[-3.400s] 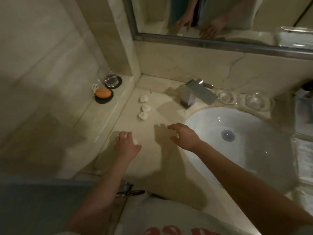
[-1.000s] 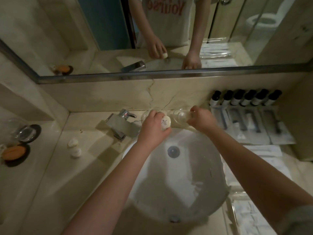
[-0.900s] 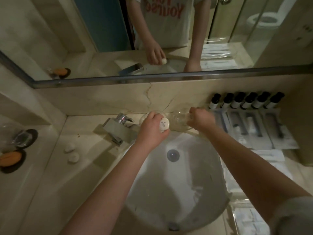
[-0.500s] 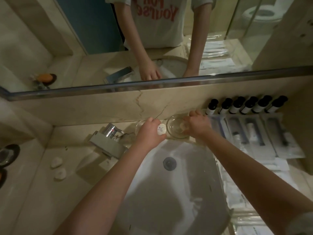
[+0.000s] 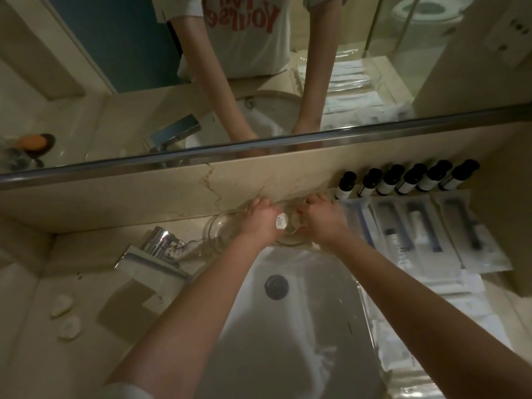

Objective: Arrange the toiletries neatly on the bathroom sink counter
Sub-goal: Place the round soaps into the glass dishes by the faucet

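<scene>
My left hand [image 5: 259,223] grips a small round white soap [image 5: 281,224] with a label, held over a clear glass dish [image 5: 289,239] behind the basin. My right hand [image 5: 321,223] holds the right rim of that dish. A second clear glass dish [image 5: 218,230] sits just left of it, partly under my left wrist. Two more wrapped white soaps [image 5: 64,315] lie on the counter at far left. Several small dark-capped bottles [image 5: 403,181] stand in a row against the back wall at right.
The white sink basin [image 5: 288,326] with its drain lies under my forearms. A chrome faucet [image 5: 157,254] stands to its left. Sealed amenity packets [image 5: 426,234] cover the counter at right. The mirror [image 5: 259,82] runs above the backsplash.
The view has tilted down toward the wall. My left hand has brought the soap right, over the dish, and my right hand has closed in on the dish's rim.
</scene>
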Tool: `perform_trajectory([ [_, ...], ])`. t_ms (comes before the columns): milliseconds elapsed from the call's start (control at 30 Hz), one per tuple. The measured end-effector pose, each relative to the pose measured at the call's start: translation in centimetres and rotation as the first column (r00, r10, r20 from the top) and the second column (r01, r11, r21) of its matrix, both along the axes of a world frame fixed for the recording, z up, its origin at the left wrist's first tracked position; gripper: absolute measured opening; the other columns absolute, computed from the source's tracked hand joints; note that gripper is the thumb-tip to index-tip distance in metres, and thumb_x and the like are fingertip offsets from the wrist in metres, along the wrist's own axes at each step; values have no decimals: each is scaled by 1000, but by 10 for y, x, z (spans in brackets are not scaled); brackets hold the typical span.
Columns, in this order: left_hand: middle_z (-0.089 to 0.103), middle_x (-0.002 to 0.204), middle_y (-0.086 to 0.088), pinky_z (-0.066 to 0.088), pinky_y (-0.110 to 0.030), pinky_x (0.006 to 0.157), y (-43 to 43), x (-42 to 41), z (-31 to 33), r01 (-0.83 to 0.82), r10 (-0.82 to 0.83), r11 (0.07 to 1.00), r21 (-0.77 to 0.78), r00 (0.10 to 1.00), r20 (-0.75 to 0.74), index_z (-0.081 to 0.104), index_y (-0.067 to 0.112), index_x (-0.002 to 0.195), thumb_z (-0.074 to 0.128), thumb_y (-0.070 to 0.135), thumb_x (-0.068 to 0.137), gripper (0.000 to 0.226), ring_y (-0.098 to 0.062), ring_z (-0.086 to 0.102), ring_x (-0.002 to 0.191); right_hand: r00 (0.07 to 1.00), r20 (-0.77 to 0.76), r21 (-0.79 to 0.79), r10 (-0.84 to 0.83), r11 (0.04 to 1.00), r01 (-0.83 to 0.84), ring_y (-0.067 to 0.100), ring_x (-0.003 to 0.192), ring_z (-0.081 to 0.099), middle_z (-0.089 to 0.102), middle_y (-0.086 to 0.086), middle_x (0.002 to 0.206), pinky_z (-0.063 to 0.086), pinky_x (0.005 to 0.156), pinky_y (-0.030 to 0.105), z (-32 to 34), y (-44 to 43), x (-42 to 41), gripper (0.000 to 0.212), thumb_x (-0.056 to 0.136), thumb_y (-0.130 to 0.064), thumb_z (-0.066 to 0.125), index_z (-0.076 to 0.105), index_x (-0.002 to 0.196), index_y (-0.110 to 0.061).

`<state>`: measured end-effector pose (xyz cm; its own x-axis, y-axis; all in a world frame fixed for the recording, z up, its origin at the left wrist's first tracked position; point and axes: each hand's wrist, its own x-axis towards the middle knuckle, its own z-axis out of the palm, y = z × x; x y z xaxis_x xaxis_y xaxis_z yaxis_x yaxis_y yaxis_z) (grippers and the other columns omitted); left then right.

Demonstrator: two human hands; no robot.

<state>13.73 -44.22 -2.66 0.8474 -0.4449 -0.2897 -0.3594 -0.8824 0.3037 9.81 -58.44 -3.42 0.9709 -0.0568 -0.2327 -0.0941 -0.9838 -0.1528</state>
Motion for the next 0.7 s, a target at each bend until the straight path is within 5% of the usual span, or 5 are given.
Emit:
perform_trajectory([
  [500, 43, 120, -7, 29, -37, 104, -3, 2, -9, 6, -7, 1000, 13, 999, 32, 58, 20, 117, 69, 29, 75, 44, -26, 37, 122, 1000, -8, 10, 6, 1000, -6, 26, 124, 40, 50, 5, 127, 36, 96, 38, 8, 1, -2, 50, 81, -37, 62, 53, 127, -20],
  [700, 42, 127, -7, 31, -34, 105, 0, 1, 0, -4, 4, 1000, 15, 1000, 4, 52, 21, 129, 70, 32, 77, 56, -25, 35, 125, 999, 18, 35, -27, 999, 26, 26, 123, 41, 51, 5, 129, 36, 96, 37, 11, 0, -6, 48, 81, -32, 64, 54, 126, -17],
])
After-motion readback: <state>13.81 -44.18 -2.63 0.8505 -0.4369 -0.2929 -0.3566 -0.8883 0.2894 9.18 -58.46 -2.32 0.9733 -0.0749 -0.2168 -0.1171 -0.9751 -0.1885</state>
